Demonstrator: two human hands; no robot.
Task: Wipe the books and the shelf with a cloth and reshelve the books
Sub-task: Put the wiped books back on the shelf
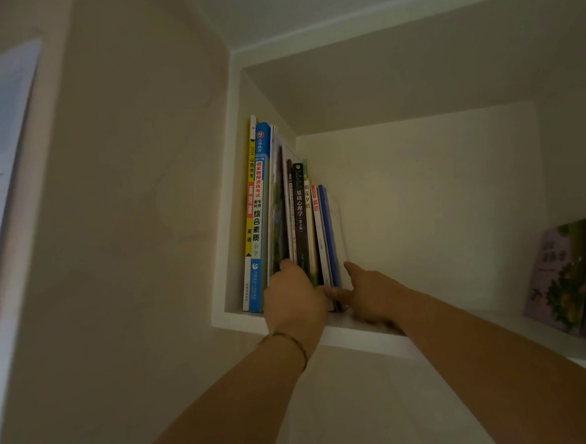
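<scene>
Both hands — left [294, 295], right [368, 292] — hide the books' [300, 221] lower spines
</scene>
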